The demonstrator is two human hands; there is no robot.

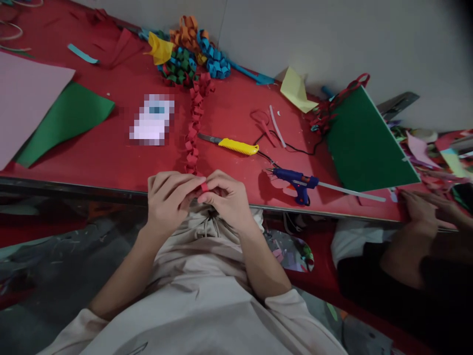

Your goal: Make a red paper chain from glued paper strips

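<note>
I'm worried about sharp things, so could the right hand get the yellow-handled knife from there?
Probably yes: the yellow-handled knife lies just beyond the right hand, with nothing seen between them. But that hand is pinching red paper, so it might need to let go first.

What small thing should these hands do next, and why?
Perhaps press the small red paper piece into a loop: the left hand and right hand meet at it, and the red paper chain beyond them is made of such loops. Whether the piece's ends are joined is hidden.
</note>
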